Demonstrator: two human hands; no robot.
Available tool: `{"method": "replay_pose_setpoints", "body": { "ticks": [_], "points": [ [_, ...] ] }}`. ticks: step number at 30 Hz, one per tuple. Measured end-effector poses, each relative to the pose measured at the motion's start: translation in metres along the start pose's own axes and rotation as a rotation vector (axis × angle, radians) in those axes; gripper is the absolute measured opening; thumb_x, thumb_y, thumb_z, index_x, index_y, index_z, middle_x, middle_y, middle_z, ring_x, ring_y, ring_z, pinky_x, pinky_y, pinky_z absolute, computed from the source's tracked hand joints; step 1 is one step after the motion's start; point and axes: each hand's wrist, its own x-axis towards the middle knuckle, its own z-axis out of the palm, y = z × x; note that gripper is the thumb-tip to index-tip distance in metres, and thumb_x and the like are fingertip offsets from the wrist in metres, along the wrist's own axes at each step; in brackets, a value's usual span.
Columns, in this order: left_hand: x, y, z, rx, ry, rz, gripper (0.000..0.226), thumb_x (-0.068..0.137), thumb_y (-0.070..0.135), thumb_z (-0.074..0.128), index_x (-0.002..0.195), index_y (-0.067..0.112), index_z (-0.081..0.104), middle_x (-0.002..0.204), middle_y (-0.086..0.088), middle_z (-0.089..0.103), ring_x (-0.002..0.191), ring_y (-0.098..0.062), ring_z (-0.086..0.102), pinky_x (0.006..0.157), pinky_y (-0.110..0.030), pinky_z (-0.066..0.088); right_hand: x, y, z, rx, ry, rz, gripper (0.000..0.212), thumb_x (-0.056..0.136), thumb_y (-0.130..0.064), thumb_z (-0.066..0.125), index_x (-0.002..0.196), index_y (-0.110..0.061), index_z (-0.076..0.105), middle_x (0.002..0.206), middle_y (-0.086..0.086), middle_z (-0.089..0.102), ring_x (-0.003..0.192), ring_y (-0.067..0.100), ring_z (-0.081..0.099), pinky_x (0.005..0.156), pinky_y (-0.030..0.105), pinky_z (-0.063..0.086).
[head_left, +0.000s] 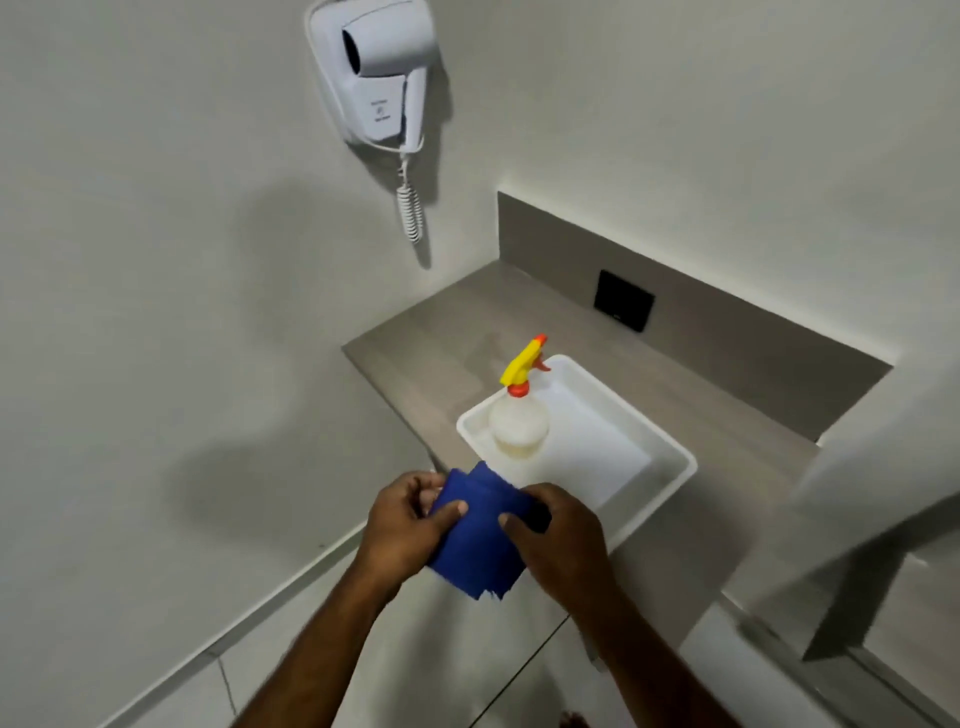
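A folded blue cloth (475, 545) hangs in the air between both hands, just in front of the counter's near edge. My left hand (402, 525) grips its left side, thumb on top. My right hand (558, 540) grips its right side, thumb pressed on the cloth. Behind the cloth, a clear spray bottle (518, 423) with a yellow and orange trigger head stands upright in the near left corner of a white tray (670, 467).
The tray sits on a grey counter (441, 338) with a grey backsplash and a black socket plate (623, 300). A white wall-mounted hair dryer (382, 67) with a coiled cord hangs above left. Tiled floor lies below; a white surface juts in at right.
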Motion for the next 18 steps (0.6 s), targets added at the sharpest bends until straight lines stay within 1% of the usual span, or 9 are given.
{"method": "replay_pose_setpoints", "body": {
  "ticks": [3,5,6,9,11,13,15,17,18],
  "points": [
    [0.038,0.027,0.046,0.156,-0.113,0.126,0.025,0.077,0.017,0.081,0.093,0.029,0.066,0.093,-0.004,0.072,0.087,-0.022,0.068,0.079,-0.036,0.06,0.028,0.025,-0.032,0.011,0.16,0.081,0.02,0.083,-0.027,0.073,0.098,-0.015,0.066,0.085,-0.006,0.061,0.079,0.014,0.06,0.061,0.012,0.037],
    [0.063,0.038,0.08,0.312,-0.241,0.188,0.024,0.081,0.018,0.076,0.099,0.028,0.064,0.096,0.0,0.069,0.088,-0.019,0.066,0.078,-0.034,0.058,0.05,0.046,-0.052,-0.01,0.18,0.15,0.02,0.086,-0.026,0.07,0.098,-0.011,0.066,0.086,-0.002,0.062,0.083,0.02,0.061,0.06,0.016,0.039],
    [0.075,0.04,0.096,0.401,-0.28,0.216,0.022,0.083,0.018,0.074,0.1,0.025,0.062,0.097,0.001,0.068,0.087,-0.018,0.064,0.077,-0.031,0.055,0.06,0.056,-0.059,-0.036,0.158,0.191,0.022,0.087,-0.027,0.069,0.099,-0.009,0.065,0.088,0.002,0.065,0.085,0.022,0.062,0.062,0.021,0.043],
    [0.098,0.034,0.133,0.584,-0.348,0.248,0.019,0.084,0.014,0.069,0.101,0.015,0.062,0.099,-0.003,0.064,0.089,-0.02,0.059,0.074,-0.028,0.046,0.082,0.08,-0.073,-0.217,0.057,0.279,0.031,0.089,-0.035,0.065,0.104,-0.008,0.065,0.098,0.008,0.07,0.091,0.025,0.065,0.082,0.035,0.053],
    [0.105,0.026,0.148,0.67,-0.375,0.286,0.02,0.081,0.008,0.065,0.101,0.007,0.064,0.101,-0.011,0.067,0.091,-0.025,0.061,0.071,-0.025,0.044,0.088,0.088,-0.07,-0.488,-0.019,0.269,0.035,0.089,-0.044,0.06,0.105,-0.012,0.064,0.099,0.005,0.071,0.093,0.023,0.067,0.083,0.034,0.053],
    [0.108,0.017,0.155,0.723,-0.371,0.349,0.017,0.077,0.002,0.061,0.094,0.003,0.065,0.096,-0.014,0.069,0.089,-0.028,0.064,0.062,-0.018,0.04,0.095,0.092,-0.064,-0.662,-0.061,0.241,0.035,0.09,-0.047,0.056,0.105,-0.016,0.062,0.102,0.003,0.07,0.095,0.022,0.067,0.081,0.033,0.051],
    [0.111,0.009,0.157,0.764,-0.374,0.388,0.016,0.076,0.0,0.06,0.092,-0.002,0.065,0.093,-0.017,0.07,0.087,-0.031,0.065,0.063,-0.023,0.045,0.103,0.094,-0.057,-0.754,-0.104,0.241,0.032,0.091,-0.044,0.054,0.107,-0.016,0.061,0.104,0.003,0.07,0.096,0.022,0.066,0.083,0.033,0.051],
    [0.111,0.007,0.155,0.826,-0.41,0.398,0.019,0.079,0.003,0.062,0.097,-0.002,0.065,0.098,-0.019,0.07,0.091,-0.032,0.065,0.074,-0.034,0.053,0.11,0.097,-0.052,-0.872,-0.157,0.208,0.03,0.093,-0.04,0.054,0.108,-0.015,0.06,0.106,0.004,0.069,0.099,0.022,0.064,0.088,0.033,0.049],
    [0.111,0.007,0.152,0.874,-0.436,0.413,0.023,0.081,0.008,0.064,0.102,-0.001,0.064,0.102,-0.019,0.069,0.094,-0.032,0.065,0.08,-0.037,0.054,0.113,0.099,-0.049,-0.92,-0.182,0.188,0.029,0.093,-0.039,0.054,0.109,-0.016,0.06,0.108,0.005,0.068,0.101,0.022,0.063,0.09,0.033,0.048]
  ]
}}
